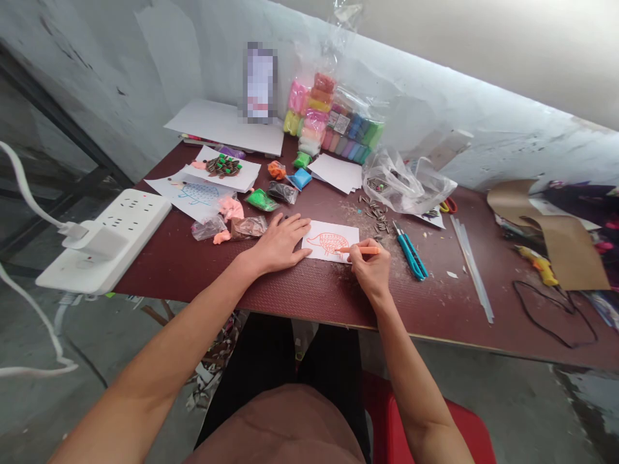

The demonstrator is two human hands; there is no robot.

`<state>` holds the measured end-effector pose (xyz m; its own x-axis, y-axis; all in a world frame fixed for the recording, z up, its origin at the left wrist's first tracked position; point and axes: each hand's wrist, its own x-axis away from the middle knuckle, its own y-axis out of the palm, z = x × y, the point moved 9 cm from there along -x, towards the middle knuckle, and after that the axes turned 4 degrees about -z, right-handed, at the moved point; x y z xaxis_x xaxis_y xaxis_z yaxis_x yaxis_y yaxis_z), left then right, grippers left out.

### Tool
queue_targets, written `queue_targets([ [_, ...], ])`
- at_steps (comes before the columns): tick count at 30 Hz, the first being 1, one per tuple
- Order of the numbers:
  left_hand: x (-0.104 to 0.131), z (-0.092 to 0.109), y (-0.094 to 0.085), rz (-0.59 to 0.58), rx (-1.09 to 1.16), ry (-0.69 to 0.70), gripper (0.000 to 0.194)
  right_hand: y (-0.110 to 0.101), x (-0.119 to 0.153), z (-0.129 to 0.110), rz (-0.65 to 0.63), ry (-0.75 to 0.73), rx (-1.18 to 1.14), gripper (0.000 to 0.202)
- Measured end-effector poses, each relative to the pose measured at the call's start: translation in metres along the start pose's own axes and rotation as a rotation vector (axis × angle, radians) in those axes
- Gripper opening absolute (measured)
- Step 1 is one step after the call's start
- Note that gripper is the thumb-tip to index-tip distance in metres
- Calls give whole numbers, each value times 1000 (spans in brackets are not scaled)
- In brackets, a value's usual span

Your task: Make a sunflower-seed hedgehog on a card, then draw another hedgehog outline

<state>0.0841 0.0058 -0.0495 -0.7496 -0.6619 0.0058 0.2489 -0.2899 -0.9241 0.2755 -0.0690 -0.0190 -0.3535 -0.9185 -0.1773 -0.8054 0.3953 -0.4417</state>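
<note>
A small white card [316,252] lies on the dark red table [300,293], bearing an orange line drawing [330,243] of a rounded, hatched animal shape with short legs. My right hand [371,267] is closed around an orange pen [365,250], its tip at the drawing's lower right part. At the card's left edge rests my left hand [283,246], flat with its fingers spread and nothing in it. Just left of that hand are a brown clay packet [249,227] and pink clay [231,208].
A white power strip [130,216] lies at the left edge. Bagged coloured clay [316,116] stands by the wall. On the right are seeds [380,216], a teal cutter [411,251], clear glue sticks [471,267] and a yellow glue gun [539,264] with its cord.
</note>
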Motion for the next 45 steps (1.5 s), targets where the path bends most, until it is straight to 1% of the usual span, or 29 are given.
queue_targets([
  [7,0,1,-2,-3,-6,-5,59,-5,1,-3,40,-12,31,24],
  [12,1,2,-2,1,-4,-4,58,-2,1,-3,16,-10,35,23],
  [16,1,1,-1,-2,-5,-6,58,-2,1,0,20,8,23,23],
  [25,0,1,-1,-1,5,1,58,-2,1,0,22,-2,57,23],
  [30,0,0,-1,14,18,11,58,0,1,3,-15,27,-12,25],
  [32,0,0,-1,12,19,12,58,-4,0,5,24,39,-29,24],
  [35,1,1,-1,-5,17,3,58,-16,1,3,124,14,15,24],
  [37,1,1,-1,-15,13,-4,59,-18,2,2,144,-6,46,24],
  [45,0,1,-1,-20,12,-18,60,-8,1,3,60,0,33,24],
])
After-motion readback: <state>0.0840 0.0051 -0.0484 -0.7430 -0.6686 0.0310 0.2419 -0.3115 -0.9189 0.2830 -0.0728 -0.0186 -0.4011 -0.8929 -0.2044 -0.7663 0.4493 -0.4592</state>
